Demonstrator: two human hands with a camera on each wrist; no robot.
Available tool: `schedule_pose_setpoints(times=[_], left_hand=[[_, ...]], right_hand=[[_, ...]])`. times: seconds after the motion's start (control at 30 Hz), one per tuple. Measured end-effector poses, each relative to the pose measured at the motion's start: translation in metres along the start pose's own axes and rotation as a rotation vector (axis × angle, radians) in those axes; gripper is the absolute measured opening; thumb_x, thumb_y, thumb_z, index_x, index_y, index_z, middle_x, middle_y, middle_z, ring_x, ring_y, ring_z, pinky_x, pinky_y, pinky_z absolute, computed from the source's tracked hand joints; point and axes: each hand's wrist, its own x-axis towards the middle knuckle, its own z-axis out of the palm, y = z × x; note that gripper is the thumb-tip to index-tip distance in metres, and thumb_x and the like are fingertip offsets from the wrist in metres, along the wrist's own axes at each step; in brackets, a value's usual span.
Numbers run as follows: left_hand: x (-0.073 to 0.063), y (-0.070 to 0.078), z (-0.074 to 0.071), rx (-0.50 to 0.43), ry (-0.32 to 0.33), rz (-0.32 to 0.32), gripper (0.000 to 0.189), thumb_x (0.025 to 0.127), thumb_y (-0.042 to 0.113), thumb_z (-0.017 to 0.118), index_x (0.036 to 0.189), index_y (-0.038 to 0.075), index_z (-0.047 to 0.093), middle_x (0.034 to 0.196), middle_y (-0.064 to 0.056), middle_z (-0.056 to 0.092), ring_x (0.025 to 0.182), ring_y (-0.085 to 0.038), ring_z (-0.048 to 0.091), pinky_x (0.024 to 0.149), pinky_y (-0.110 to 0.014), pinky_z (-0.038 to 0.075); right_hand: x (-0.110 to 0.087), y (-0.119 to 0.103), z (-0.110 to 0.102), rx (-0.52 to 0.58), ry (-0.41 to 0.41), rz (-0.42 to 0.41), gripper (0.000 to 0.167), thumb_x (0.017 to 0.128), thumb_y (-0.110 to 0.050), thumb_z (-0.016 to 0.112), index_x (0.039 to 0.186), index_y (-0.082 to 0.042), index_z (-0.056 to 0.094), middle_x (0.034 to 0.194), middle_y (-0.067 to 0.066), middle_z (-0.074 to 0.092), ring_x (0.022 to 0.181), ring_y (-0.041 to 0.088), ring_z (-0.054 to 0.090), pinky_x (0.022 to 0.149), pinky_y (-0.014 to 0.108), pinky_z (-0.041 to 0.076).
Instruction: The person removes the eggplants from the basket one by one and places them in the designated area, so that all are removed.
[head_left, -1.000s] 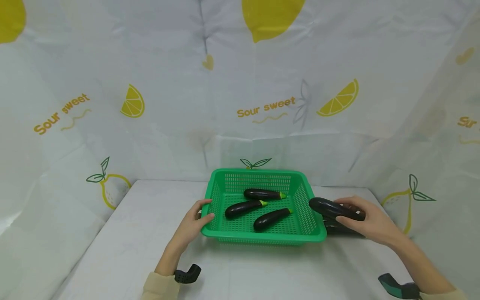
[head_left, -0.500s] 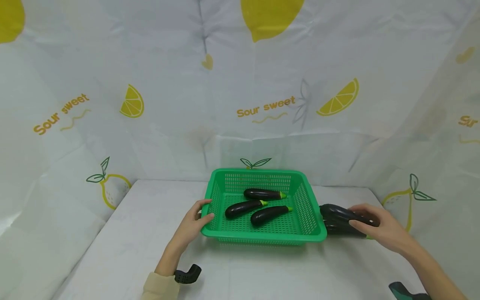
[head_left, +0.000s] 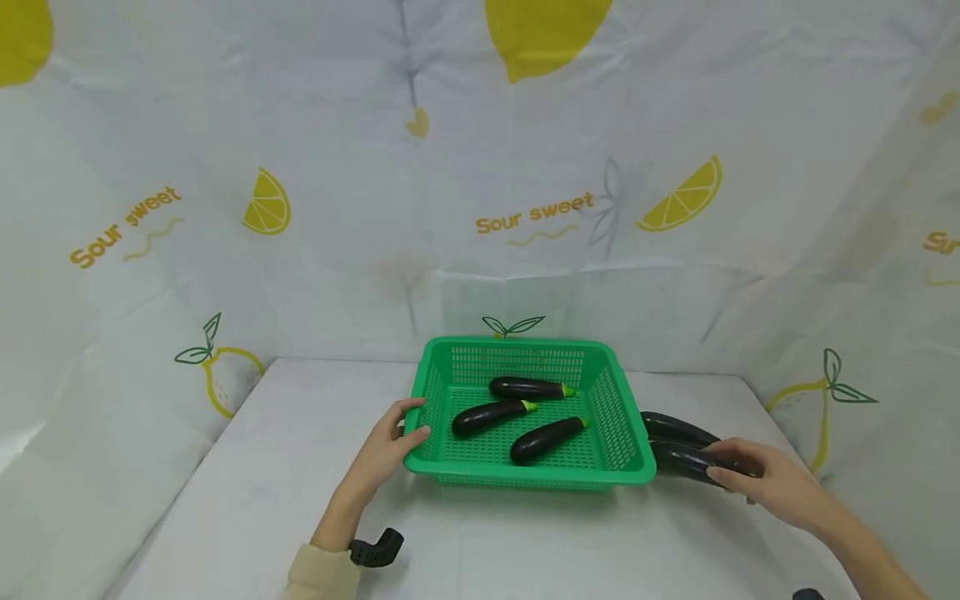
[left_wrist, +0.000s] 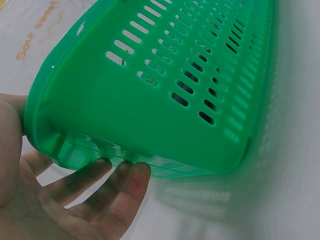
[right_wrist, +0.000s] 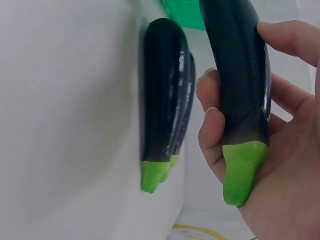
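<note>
My left hand (head_left: 386,450) grips the left rim of a green plastic basket (head_left: 525,477). In the left wrist view, its fingertips (left_wrist: 137,180) lie against the basket's outside. Inside the basket are three dark eggplants, one at the back (head_left: 527,388), one at the left (head_left: 489,417) and one nearer the front (head_left: 549,440). To the right of the basket, my right hand (head_left: 780,483) holds an eggplant (right_wrist: 240,75) between thumb and curled fingers, its green stem end towards the palm. Two other eggplants (right_wrist: 162,95) lie side by side on the table in the right wrist view.
The basket stands on a white-covered table (head_left: 247,500). A white sheet (head_left: 360,208) printed with lemons hangs behind and at both sides. Close to the basket's right wall lies an eggplant (head_left: 678,427), just behind the one in my hand.
My right hand has moved down, right and towards me with an eggplant, away from the basket's right rim. The front eggplant in the basket rocked slightly. My left hand stayed put.
</note>
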Motion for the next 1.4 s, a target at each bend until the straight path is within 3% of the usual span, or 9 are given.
schedule_pose_setpoints(times=[0.3, 0.5, 0.63, 0.73, 0.93, 1.07, 1.27, 1.4], left_hand=[[0.000, -0.001, -0.001, -0.008, -0.005, 0.002, 0.050, 0.101, 0.022, 0.066, 0.148, 0.019, 0.049, 0.154, -0.018, 0.043, 0.132, -0.039, 0.052, 0.101, -0.057, 0.045], [0.000, -0.001, -0.001, -0.002, -0.002, 0.003, 0.050, 0.101, 0.022, 0.066, 0.148, 0.019, 0.049, 0.153, -0.018, 0.044, 0.132, -0.038, 0.053, 0.100, -0.056, 0.046], [0.000, -0.001, 0.000, -0.001, -0.002, 0.006, 0.050, 0.101, 0.022, 0.066, 0.148, 0.018, 0.049, 0.152, -0.018, 0.045, 0.130, -0.037, 0.054, 0.099, -0.055, 0.047], [0.000, -0.001, -0.001, -0.001, -0.003, 0.007, 0.050, 0.101, 0.022, 0.066, 0.148, 0.018, 0.049, 0.152, -0.018, 0.046, 0.129, -0.037, 0.055, 0.098, -0.054, 0.047], [0.000, -0.001, -0.001, -0.001, -0.006, 0.006, 0.051, 0.101, 0.024, 0.067, 0.148, 0.019, 0.049, 0.153, -0.018, 0.045, 0.131, -0.037, 0.054, 0.099, -0.056, 0.046], [0.000, -0.001, -0.001, -0.002, -0.004, 0.005, 0.050, 0.100, 0.023, 0.067, 0.148, 0.019, 0.050, 0.151, -0.017, 0.046, 0.129, -0.037, 0.055, 0.098, -0.055, 0.047], [-0.001, 0.000, -0.001, 0.000, -0.007, 0.002, 0.052, 0.100, 0.027, 0.067, 0.148, 0.020, 0.049, 0.153, -0.017, 0.045, 0.132, -0.038, 0.053, 0.100, -0.057, 0.046], [-0.001, 0.000, -0.001, -0.003, -0.008, 0.003, 0.053, 0.100, 0.029, 0.068, 0.148, 0.019, 0.049, 0.153, -0.017, 0.045, 0.132, -0.038, 0.053, 0.100, -0.056, 0.046]], right_hand=[[0.001, 0.012, 0.009, 0.068, -0.090, 0.081, 0.043, 0.102, -0.025, 0.062, 0.130, 0.007, 0.058, 0.119, 0.017, 0.063, 0.082, 0.007, 0.054, 0.061, 0.031, 0.050], [0.007, 0.017, 0.013, 0.032, -0.125, 0.111, 0.045, 0.101, -0.029, 0.065, 0.127, 0.006, 0.060, 0.118, 0.016, 0.065, 0.092, 0.019, 0.059, 0.063, 0.031, 0.051], [0.010, 0.021, 0.016, -0.033, -0.124, 0.106, 0.044, 0.100, -0.032, 0.066, 0.124, 0.005, 0.063, 0.116, 0.013, 0.066, 0.104, 0.028, 0.062, 0.073, 0.032, 0.053], [0.010, 0.023, 0.018, -0.056, -0.119, 0.108, 0.042, 0.099, -0.032, 0.067, 0.122, 0.003, 0.064, 0.112, 0.010, 0.066, 0.100, 0.026, 0.063, 0.074, 0.032, 0.053], [0.010, 0.024, 0.020, -0.038, -0.103, 0.169, 0.045, 0.099, -0.036, 0.066, 0.123, 0.003, 0.064, 0.104, 0.008, 0.065, 0.078, 0.019, 0.056, 0.057, 0.032, 0.050], [0.009, 0.025, 0.018, -0.059, -0.100, 0.207, 0.050, 0.099, -0.041, 0.066, 0.123, 0.002, 0.064, 0.103, 0.007, 0.065, 0.079, 0.018, 0.056, 0.057, 0.033, 0.050], [0.004, 0.034, 0.010, 0.002, -0.132, 0.138, 0.049, 0.098, -0.033, 0.068, 0.125, 0.007, 0.061, 0.097, 0.007, 0.063, 0.067, 0.015, 0.056, 0.051, 0.032, 0.048], [0.004, 0.038, 0.005, 0.035, -0.143, 0.093, 0.047, 0.096, -0.026, 0.071, 0.127, 0.008, 0.059, 0.105, 0.012, 0.064, 0.072, 0.012, 0.058, 0.053, 0.031, 0.049]])
